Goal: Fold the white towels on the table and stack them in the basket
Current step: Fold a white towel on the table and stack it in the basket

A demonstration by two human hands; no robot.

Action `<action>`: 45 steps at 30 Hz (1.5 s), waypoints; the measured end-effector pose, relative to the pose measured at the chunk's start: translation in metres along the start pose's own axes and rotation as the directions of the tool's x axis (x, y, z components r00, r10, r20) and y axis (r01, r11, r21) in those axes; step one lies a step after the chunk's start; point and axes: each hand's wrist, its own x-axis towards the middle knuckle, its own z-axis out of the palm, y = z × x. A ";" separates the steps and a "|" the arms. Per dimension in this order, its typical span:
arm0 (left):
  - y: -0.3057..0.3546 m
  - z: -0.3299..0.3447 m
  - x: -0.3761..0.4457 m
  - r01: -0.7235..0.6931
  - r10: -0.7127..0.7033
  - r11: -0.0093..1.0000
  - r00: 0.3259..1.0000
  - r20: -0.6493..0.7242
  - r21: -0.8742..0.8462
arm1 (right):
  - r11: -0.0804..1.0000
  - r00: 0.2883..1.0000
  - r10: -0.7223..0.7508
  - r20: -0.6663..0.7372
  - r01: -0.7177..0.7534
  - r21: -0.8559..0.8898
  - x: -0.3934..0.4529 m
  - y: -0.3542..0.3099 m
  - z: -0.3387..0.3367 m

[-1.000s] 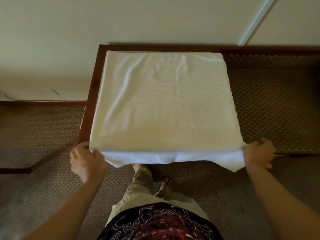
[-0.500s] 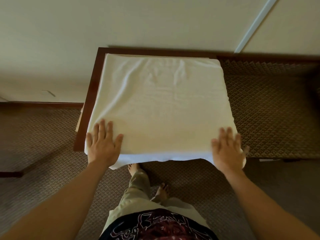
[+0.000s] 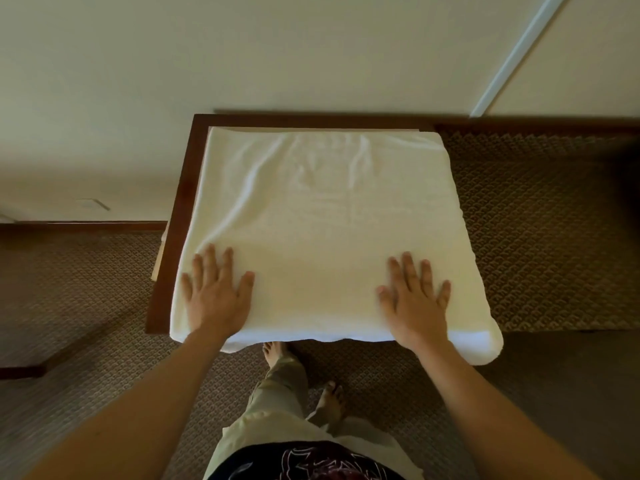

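Mid-fold: white towel (image 3: pixel 322 230) lay doubled across bench (image 3: pixel 173 233), L hand (image 3: pixel 215 296) at 7 o'clock & R hand (image 3: pixel 414 303) at 5, grips flat, fingers spread, smoothing; next prob. needs another fold.

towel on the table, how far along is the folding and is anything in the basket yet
Done: the white towel already lies doubled on the wooden table, a lower layer showing at its near edge. In hand: the left hand and right hand press flat on it near that edge. Left: further folds, then stacking; no basket is in view, so I cannot tell what it holds.
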 end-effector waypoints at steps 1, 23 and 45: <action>-0.007 -0.004 0.003 0.115 -0.115 0.993 0.993 -0.003 -0.033 | 0.996 0.996 0.084 -0.009 -0.084 0.020 0.003 0.009 -0.002; 0.050 -0.067 0.281 -0.090 0.092 0.995 0.995 -0.031 0.050 | 0.995 0.994 0.060 -0.090 -0.066 -0.069 0.256 -0.093 -0.071; 0.241 -0.048 0.299 -0.275 0.271 0.959 0.961 0.060 0.062 | 0.148 0.730 0.656 0.190 -0.372 0.916 0.382 0.044 -0.166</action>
